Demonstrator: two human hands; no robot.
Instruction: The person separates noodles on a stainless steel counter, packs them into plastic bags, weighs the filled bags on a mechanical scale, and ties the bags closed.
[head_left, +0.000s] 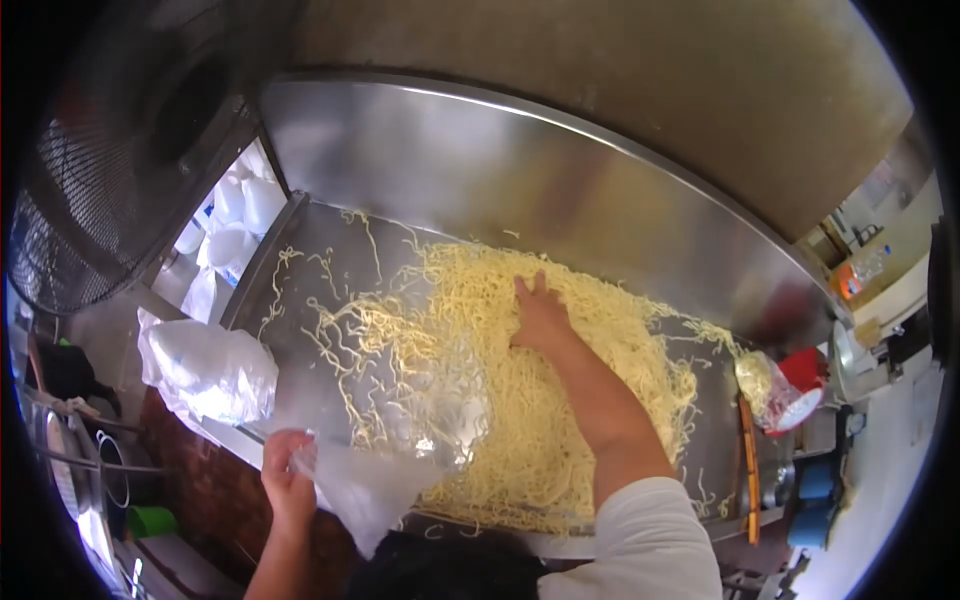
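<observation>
A wide heap of yellow noodles [600, 400] covers much of a metal table [330, 260]. My right hand [541, 316] reaches across to the far part of the heap, its fingers apart and touching the noodles. By the table's front edge, my left hand [288, 468] pinches the rim of a clear plastic bag [372, 488]. The bag hangs to the right of that hand, over the near edge. Thinner, scattered strands lie on the table's left half.
A filled plastic bag [215, 370] sits at the table's left corner, below a large fan [100, 190]. A metal backsplash [520, 170] rises behind. At the right are a wooden stick [749, 470], a bag of noodles [757, 382] and a red item [803, 369].
</observation>
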